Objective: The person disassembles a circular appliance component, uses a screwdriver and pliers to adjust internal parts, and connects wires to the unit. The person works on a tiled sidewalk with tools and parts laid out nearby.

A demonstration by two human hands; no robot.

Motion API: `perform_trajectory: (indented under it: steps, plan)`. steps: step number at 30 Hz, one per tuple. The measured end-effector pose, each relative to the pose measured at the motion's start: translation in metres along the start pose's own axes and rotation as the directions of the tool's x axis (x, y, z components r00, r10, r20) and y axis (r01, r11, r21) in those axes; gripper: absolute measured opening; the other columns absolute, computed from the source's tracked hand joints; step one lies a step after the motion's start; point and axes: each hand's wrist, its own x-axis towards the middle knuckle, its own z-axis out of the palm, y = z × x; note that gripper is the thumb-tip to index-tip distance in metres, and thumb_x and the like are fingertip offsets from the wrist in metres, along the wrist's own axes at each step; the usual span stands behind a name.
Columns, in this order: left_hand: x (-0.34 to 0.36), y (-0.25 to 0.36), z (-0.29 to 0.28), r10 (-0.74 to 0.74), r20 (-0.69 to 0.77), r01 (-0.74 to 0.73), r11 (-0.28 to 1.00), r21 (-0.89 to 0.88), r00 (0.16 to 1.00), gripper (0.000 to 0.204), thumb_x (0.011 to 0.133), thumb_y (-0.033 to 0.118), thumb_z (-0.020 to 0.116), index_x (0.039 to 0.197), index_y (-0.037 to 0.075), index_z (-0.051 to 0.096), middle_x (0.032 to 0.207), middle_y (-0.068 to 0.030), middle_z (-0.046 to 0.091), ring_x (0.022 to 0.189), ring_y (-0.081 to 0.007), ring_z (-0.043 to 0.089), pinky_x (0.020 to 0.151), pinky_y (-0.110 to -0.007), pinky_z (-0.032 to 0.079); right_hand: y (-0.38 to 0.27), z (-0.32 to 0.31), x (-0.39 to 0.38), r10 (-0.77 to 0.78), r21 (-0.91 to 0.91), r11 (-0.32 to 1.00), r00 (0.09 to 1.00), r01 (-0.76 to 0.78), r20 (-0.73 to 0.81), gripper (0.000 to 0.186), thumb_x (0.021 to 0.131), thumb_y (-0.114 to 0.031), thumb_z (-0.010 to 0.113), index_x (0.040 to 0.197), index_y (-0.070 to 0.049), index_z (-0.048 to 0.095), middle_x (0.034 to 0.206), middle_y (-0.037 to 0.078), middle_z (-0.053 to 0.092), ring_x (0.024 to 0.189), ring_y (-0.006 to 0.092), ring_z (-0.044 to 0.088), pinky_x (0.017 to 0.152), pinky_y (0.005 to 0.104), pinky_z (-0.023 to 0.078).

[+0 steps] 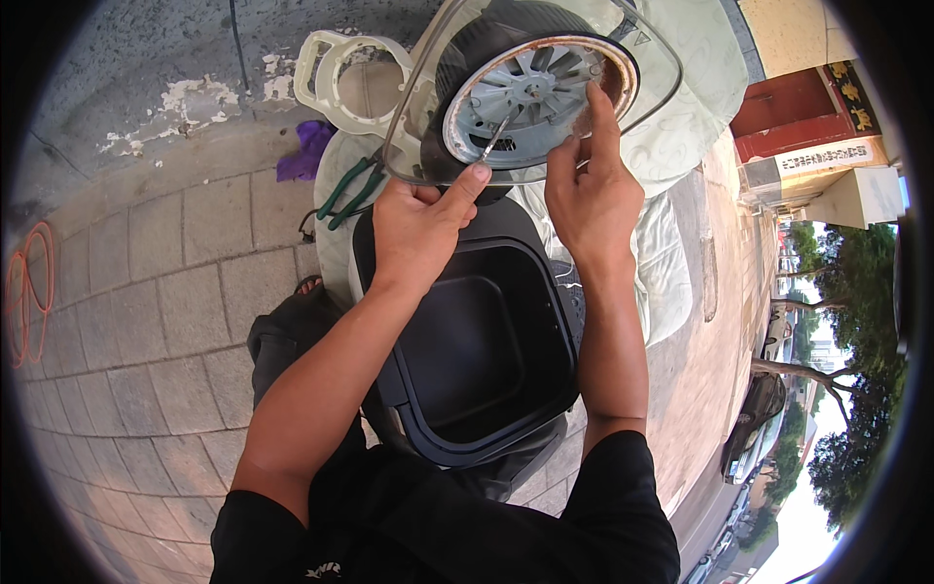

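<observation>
Fan unit [530, 91] tilts just beyond the far edge of the black basket [467, 336]; left hand [418, 229] pinches a slim rod [498, 136]; right hand's [598, 200] grip unclear. Best work lightly, unit braced.

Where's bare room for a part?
Free: paving between the orange cord and purple cloth; pale fabric right of the fan housing; inside the black basket. Crowded: left of the housing, with green-handled pliers, cream plastic frame and left hand.
</observation>
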Motion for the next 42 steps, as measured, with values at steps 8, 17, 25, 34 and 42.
perform_trajectory:
  steps: [8, 17, 25, 34, 42]
  plan:
    - [0.001, -0.002, -0.001, -0.02, 0.005, 0.02, 1.0, 0.014, 1.0, 0.054, 0.086, 0.046, 0.095, 0.099, 0.0, 0.071, 0.077, -0.0063, 0.071, 0.072, -0.0154, 0.075, 0.065, -0.027, 0.054, 0.005, 0.002, -0.008, -0.021, -0.055, 0.998, 0.999, 0.024, 0.051, 0.034, 0.096, -0.012, 0.068, 0.13, -0.009, 0.072, 0.085, 0.015, 0.078, 0.068, 0.0343, 0.075, 0.063, 0.0434, 0.059]
    - [-0.001, 0.002, -0.001, -0.009, 0.008, 0.009, 1.0, 0.024, 1.0, 0.055, 0.086, 0.047, 0.095, 0.095, 0.0, 0.069, 0.077, -0.0062, 0.071, 0.072, -0.0153, 0.075, 0.064, -0.027, 0.054, 0.006, -0.003, -0.01, -0.03, -0.015, 0.999, 0.999, 0.03, 0.037, 0.022, 0.095, -0.011, 0.07, 0.115, -0.008, 0.078, 0.093, 0.015, 0.079, 0.074, 0.0347, 0.076, 0.067, 0.043, 0.06]
    - [-0.002, 0.003, 0.0, 0.006, 0.001, -0.006, 1.0, 0.007, 1.0, 0.058, 0.084, 0.049, 0.096, 0.094, 0.0, 0.066, 0.078, -0.0086, 0.073, 0.072, -0.0152, 0.074, 0.065, -0.026, 0.054, 0.009, -0.004, -0.01, -0.058, 0.006, 0.998, 0.998, 0.058, 0.003, 0.021, 0.095, -0.009, 0.069, 0.115, -0.007, 0.077, 0.091, 0.016, 0.079, 0.073, 0.0342, 0.076, 0.066, 0.0413, 0.06]
    - [-0.001, 0.003, -0.001, -0.001, -0.014, 0.001, 1.0, 0.022, 1.0, 0.059, 0.084, 0.05, 0.096, 0.093, 0.001, 0.064, 0.078, -0.0098, 0.073, 0.072, -0.0151, 0.074, 0.066, -0.026, 0.055, -0.003, -0.007, -0.002, 0.005, 0.024, 1.0, 1.0, -0.005, -0.009, 0.045, 0.097, -0.008, 0.067, 0.143, -0.009, 0.066, 0.078, 0.013, 0.075, 0.064, 0.0308, 0.075, 0.06, 0.0402, 0.058]
    - [0.0, 0.001, 0.0, -0.007, 0.003, 0.007, 1.0, 0.011, 1.0, 0.057, 0.084, 0.049, 0.096, 0.086, 0.002, 0.063, 0.077, -0.0111, 0.074, 0.072, -0.017, 0.076, 0.067, -0.028, 0.058, 0.016, 0.002, -0.01, -0.139, -0.095, 0.985, 0.989, 0.142, 0.045, 0.038, 0.095, -0.009, 0.069, 0.133, -0.01, 0.072, 0.09, 0.015, 0.079, 0.07, 0.0344, 0.076, 0.063, 0.0421, 0.06]
